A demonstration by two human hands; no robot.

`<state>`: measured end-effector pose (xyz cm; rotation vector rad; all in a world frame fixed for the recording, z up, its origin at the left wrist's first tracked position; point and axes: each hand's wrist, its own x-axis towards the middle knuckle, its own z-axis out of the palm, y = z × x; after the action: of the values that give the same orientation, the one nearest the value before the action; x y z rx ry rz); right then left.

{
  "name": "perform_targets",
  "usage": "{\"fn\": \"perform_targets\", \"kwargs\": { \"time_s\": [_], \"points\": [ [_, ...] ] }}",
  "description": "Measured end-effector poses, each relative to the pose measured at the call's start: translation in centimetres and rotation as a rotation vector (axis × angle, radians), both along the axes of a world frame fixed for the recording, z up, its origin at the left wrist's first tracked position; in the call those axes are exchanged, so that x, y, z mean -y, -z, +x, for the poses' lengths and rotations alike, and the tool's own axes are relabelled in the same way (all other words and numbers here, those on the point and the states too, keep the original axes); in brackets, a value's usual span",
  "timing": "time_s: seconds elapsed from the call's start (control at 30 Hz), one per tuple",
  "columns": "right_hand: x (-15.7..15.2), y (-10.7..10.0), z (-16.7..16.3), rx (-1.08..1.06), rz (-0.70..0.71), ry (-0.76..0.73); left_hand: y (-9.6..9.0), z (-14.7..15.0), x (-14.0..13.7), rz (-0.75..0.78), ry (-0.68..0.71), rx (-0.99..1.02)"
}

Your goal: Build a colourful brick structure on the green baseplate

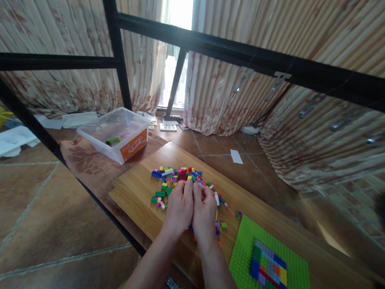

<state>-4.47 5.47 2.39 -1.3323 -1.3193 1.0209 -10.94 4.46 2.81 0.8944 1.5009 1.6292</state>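
My left hand [181, 206] and my right hand [205, 208] are held side by side over a heap of loose toy building bricks [159, 193], their inner edges touching. Fingers on both are closed and curled. A small yellow brick [189, 178] shows at the fingertips of the left. Whatever the right fingers pinch is hidden behind them. To the right lies a green studded baseplate [241, 261], bearing a flat multicoloured block of bricks [270, 271] in blue, red, yellow, grey and green.
The wooden bench [149, 158] carries the bricks and baseplate. Beyond its left end stands a clear plastic bin [109, 142] with an orange label. A black metal frame [150, 26] crosses ahead, before striped curtains [219, 96]. White paper [236, 156] lies on the tiled floor.
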Motion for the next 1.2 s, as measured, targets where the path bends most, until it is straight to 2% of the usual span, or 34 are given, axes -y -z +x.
{"fn": "perform_targets", "kwargs": {
  "time_s": [0.3, 0.4, 0.63, 0.87, 1.03, 1.2],
  "points": [
    [-0.4, 0.5, -1.0, -0.001, 0.048, 0.011, 0.5, -0.3, -0.7, -0.041, -0.103, -0.105],
    [-0.6, 0.7, -1.0, -0.025, 0.049, -0.017, 0.7, -0.6, -0.7, -0.068, -0.096, -0.179],
    [-1.3, 1.3, -0.5, 0.081, 0.090, -0.093, 1.4, -1.7, -1.0, -0.136, -0.040, -0.344],
    [-2.1, 0.5, -0.6, 0.181, 0.078, -0.135, 2.1, -2.0, -1.3, -0.141, 0.037, -0.245],
    [-1.8, 0.3, -1.4, 0.272, 0.093, -0.094, 1.1, -1.7, -1.3, -0.179, -0.013, -0.105],
    [-1.1, 1.0, -2.3, 0.204, 0.104, -0.081, 0.8, -2.4, -1.1, -0.183, -0.016, -0.133]
  ]
}}
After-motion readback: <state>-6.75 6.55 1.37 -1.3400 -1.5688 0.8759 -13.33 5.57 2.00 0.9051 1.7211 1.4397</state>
